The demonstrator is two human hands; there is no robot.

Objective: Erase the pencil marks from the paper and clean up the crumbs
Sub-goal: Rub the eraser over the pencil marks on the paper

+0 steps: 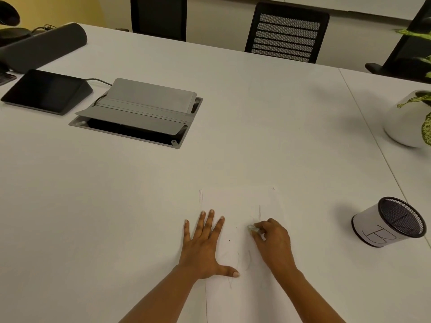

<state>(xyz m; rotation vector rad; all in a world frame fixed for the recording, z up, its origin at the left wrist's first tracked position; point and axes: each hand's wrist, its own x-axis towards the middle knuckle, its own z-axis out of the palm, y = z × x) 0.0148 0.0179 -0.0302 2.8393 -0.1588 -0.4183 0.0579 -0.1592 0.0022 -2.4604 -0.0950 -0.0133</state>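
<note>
Handwritten "B" on mesh cup [373, 226] label.

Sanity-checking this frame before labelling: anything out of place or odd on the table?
Nothing spilled or damaged. Only oddities: the grey metal cable hatch in the white table has its flaps raised, and a few dark specks lie on the white paper sheet between the left hand and the right hand gripping a white eraser.

White paper [242, 206] — faint grey pencil marks [248, 261]
</note>
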